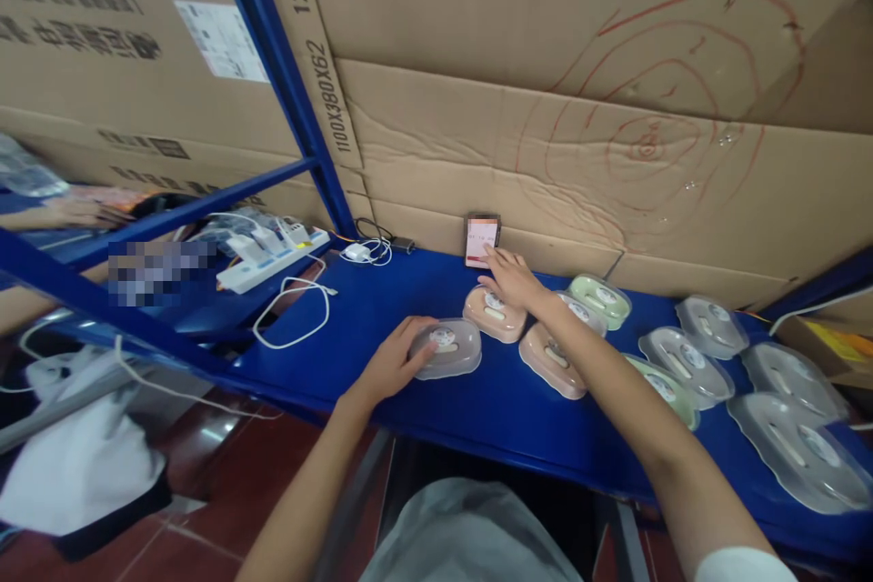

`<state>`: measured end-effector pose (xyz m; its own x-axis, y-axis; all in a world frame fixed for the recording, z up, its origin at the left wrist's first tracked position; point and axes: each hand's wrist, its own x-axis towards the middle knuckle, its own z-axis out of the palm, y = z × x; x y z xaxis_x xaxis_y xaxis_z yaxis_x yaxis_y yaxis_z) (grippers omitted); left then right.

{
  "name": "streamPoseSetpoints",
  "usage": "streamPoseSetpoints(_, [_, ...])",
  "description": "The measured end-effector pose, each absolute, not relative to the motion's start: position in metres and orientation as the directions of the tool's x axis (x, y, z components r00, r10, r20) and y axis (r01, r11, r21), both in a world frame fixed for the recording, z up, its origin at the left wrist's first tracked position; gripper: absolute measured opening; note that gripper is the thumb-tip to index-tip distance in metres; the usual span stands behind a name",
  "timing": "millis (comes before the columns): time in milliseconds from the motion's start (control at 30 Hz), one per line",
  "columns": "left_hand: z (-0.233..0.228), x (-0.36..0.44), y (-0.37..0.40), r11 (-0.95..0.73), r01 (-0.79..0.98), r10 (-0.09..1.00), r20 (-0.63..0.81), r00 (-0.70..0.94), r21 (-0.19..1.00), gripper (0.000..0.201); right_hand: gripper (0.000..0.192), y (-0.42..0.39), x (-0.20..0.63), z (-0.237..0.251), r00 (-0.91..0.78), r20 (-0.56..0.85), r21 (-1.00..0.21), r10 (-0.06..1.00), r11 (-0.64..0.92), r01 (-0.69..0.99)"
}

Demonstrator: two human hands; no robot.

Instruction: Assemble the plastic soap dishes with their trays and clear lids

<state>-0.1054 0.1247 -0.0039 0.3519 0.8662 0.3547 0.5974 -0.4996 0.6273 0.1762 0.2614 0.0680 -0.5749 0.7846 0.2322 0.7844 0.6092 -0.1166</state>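
Observation:
My left hand [399,359] is at the left end of a grey oval plastic box [460,362] with a clear lid, its thumb on the lid and its fingers curled around the back edge. Farther back, my right hand [510,277] reaches out with its fingers stretched, a fingertip at the screen of an upright phone [476,247]. The phone leans against the cardboard. Under my right hand sits a pink lidded box [489,326]. A second pink box [549,364] lies beside my right forearm, which partly covers it.
More lidded boxes stand to the right, including a green box [600,300] and several grey ones [797,450]. A white cable [276,341] and a power strip [273,262] lie left. Blue shelf posts [273,64] frame the desk [436,414]. Another person's hand [88,211] is at far left.

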Motion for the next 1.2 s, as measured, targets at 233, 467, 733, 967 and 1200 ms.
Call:
streamPoseSetpoints(233, [-0.002, -0.109, 0.122, -0.485, 0.579, 0.875, 0.361, 0.324, 0.655, 0.038, 0.064, 0.286, 0.171, 0.061, -0.53, 0.166, -0.12, 0.831, 0.551, 0.826])
streamPoseSetpoints(467, [-0.004, -0.11, 0.122, -0.518, 0.56, 0.855, 0.386, 0.346, 0.646, 0.044, 0.061, 0.263, 0.182, 0.065, -0.523, 0.075, -0.2, 0.849, 0.527, 0.826])
streamPoseSetpoints(733, [0.001, -0.117, 0.139, -0.536, 0.592, 0.844, 0.379, 0.379, 0.601, 0.059, 0.096, 0.209, 0.208, 0.067, -0.547, -0.13, -0.285, 0.827, 0.497, 0.819])
streamPoseSetpoints(967, [0.012, -0.117, 0.204, -0.442, 0.718, 0.883, 0.402, 0.243, 0.537, 0.056, 0.062, 0.213, 0.232, 0.078, -0.455, -0.137, -0.266, 0.88, 0.41, 0.873])
streamPoseSetpoints(1200, [-0.012, -0.118, 0.223, -0.34, 0.802, 0.898, 0.422, 0.123, 0.491, 0.048, 0.043, 0.206, 0.208, 0.08, -0.429, -0.033, -0.135, 0.903, 0.421, 0.897])
